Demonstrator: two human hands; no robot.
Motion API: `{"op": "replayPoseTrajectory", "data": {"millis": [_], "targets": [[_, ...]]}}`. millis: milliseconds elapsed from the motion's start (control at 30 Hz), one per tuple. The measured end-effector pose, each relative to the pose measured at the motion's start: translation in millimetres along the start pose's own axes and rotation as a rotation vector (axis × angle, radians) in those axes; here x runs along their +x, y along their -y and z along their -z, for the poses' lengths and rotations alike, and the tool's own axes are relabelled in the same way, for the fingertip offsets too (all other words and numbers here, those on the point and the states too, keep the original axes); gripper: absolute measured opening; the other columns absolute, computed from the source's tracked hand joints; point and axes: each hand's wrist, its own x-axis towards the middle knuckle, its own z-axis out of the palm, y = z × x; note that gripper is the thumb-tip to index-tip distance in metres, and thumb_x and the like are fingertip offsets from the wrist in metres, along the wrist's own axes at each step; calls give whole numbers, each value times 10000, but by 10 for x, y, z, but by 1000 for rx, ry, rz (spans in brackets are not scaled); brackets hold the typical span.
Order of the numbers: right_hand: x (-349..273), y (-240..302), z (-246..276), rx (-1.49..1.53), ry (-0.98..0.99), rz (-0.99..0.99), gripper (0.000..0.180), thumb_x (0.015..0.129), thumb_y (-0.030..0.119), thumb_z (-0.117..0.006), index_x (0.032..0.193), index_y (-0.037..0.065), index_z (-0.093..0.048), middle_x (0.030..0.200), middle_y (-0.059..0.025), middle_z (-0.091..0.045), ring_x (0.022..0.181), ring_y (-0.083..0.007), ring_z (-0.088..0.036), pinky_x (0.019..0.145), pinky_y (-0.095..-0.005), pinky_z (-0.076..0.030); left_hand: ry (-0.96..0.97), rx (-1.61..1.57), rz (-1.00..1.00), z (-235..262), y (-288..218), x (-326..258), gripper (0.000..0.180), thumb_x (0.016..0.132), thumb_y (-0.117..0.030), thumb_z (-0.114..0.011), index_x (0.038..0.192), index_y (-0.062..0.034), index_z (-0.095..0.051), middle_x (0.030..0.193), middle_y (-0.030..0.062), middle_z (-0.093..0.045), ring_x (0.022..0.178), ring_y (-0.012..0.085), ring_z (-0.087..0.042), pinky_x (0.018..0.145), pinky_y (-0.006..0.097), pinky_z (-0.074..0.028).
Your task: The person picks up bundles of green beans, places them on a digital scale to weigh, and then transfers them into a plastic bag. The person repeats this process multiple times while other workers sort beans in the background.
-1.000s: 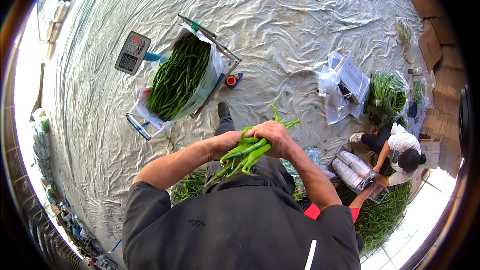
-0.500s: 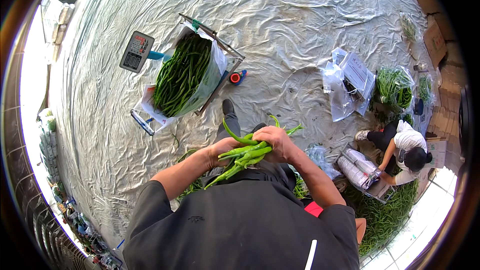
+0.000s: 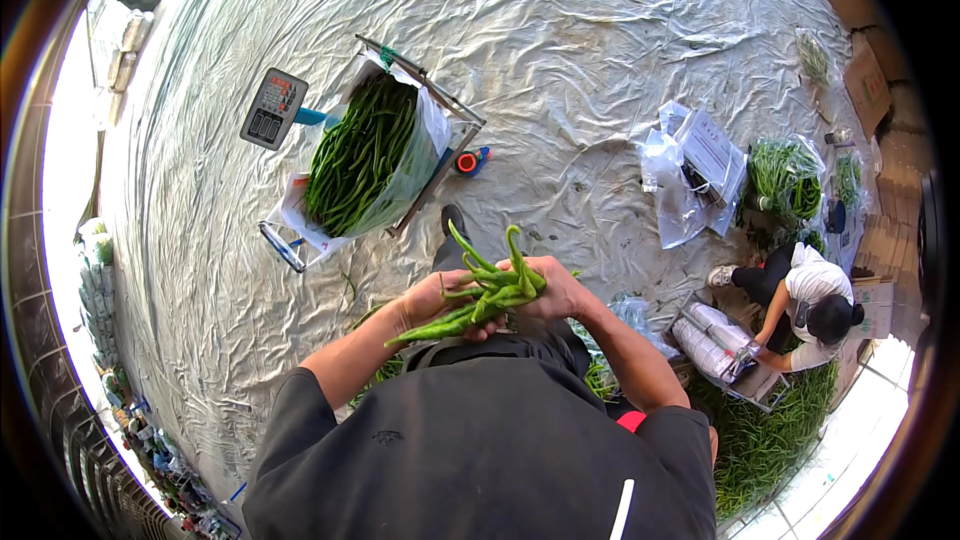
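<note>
Both my hands hold one bunch of long green peppers [image 3: 487, 290] in front of my chest. My left hand [image 3: 432, 302] cups the bunch from the left, near its tips. From the right, my right hand [image 3: 558, 290] closes over the stem ends, which stick up and curl. Ahead on the plastic sheet [image 3: 560, 60] stands a platform scale [image 3: 425, 175] carrying an open clear bag full of green peppers [image 3: 362, 155]. The scale's display head [image 3: 273, 108] sits to the left of the bag.
Another person [image 3: 800, 305] crouches at the right beside a pile of green peppers [image 3: 760, 440] and packed white bags [image 3: 715, 340]. Loose plastic bags [image 3: 690, 165] and more bagged peppers [image 3: 785, 175] lie further right. Cardboard boxes [image 3: 870, 90] line the right edge. A red tape roll [image 3: 467, 161] lies by the scale.
The view has drifted, so the scale and the crouching person sit slightly lower and left. My hands have shifted their hold on the bunch; the pepper stems now point up more.
</note>
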Motion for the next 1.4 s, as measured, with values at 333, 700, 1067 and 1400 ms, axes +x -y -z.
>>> {"op": "replayPoseTrajectory", "data": {"millis": [333,700,1067,1400], "targets": [[123,-141,174,-92,-237,-40,288,724,79,-714,991,-1,-642,842,-37,-668,772,-87,-577,720,-289,-505,106,-266,-321,158,176,306,639,1004,-508,-377,1300,40,-523,1109,232,-634,926,319,-657,823,412,-554],[403,-115,173,109,-603,-127,169,759,74,-730,892,0,-657,767,-13,-660,681,-93,-583,628,-287,-496,-278,62,-715,95,48,739,532,973,-477,-345,1038,-27,-621,833,140,-682,716,274,-665,672,415,-560],[649,-8,87,392,-800,-151,168,806,66,-716,949,-15,-682,839,-30,-686,721,-119,-633,648,-282,-513,-1079,1211,-724,-223,-559,755,496,950,-405,-551,836,58,-687,678,199,-661,635,301,-669,626,433,-495],[581,-616,-97,970,-760,-167,348,820,28,-675,1152,-14,-577,983,-80,-668,812,-196,-681,721,-335,-582,-1362,1502,-542,-248,-562,795,492,798,-446,-574,694,21,-690,752,252,-665,777,430,-662,759,484,-522]]}}
